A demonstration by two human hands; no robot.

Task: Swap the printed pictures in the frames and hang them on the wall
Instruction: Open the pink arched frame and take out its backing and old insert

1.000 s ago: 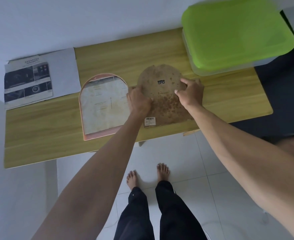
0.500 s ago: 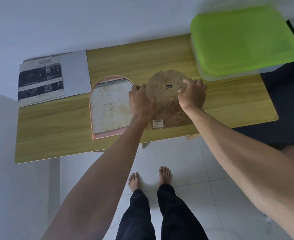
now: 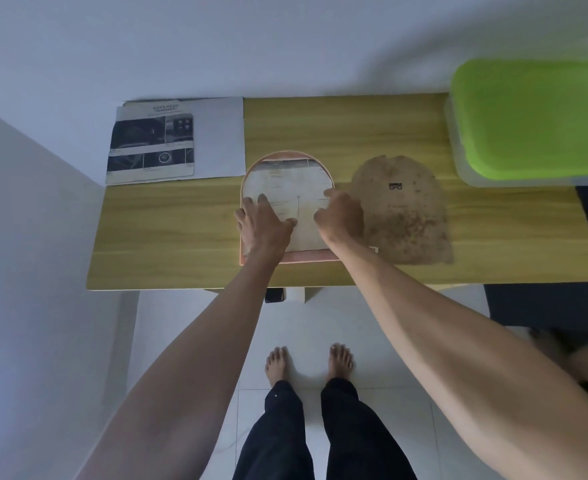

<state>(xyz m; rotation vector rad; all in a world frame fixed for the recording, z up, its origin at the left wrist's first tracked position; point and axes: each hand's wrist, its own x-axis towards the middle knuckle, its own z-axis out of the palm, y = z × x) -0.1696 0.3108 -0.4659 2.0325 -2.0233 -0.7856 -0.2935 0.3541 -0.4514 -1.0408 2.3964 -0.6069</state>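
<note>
A: Frame (image 3: 287,157) sits mid-desk, face down, arch top pointing at the wall. From my feed, going left to right: new print (image 3: 152,143) lies on a white sheet (image 3: 218,133) at the desk's (image 3: 167,233) far left corner, untouched. Then the frame w/ the old print (image 3: 297,188) in it, back side up.

B: Hands?

A: Left hand (image 3: 263,225) is flat on the left half of the old print, fingers spread, thumb out toward the middle. Not clenched, not grasping, just pressing. Right hand (image 3: 341,218) is on the right half, fingers bent at the frame's inner edge. Could be picking at the paper's edge, but I can't tell if it has pinched anything.

B: And right of that?

A: Backing board (image 3: 403,209), brown and spotted, lies flat just beside the frame, hook side up, nobody touching it. Far right there's a bin w/ a green lid (image 3: 531,116), not part of the job.

B: So progress?

A: Early, I'd say. Done: frame opened, backing off and parked. Left: lift the old print out, drop the new one in, refit the backing, hang it. Task says frames, plural, but I see only one here, so prob. more to do beyond this. No wall hook in my view, so can't speak to the hanging spot.

B: Risk?

A: Old paper looks thin; could crease or tear if it gets pulled from one edge.
</note>
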